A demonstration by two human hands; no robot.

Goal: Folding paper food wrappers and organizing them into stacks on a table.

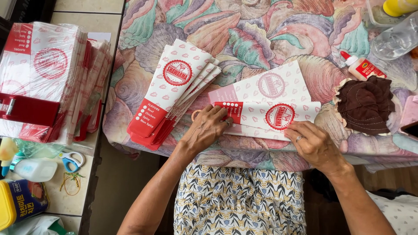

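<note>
On the shell-print counter [261,39] my left hand [204,130] and right hand [313,146] press flat, gripping nothing, on a paper sleeve [272,115] mid-fold; creasing needs firm pressure

Paper sleeves [266,114]: white, red ends, red round badge
Tablecloth [257,35]: pastel shell print
Cloth [365,104]: dark brown
Dress [239,200]: leaf pattern
</note>
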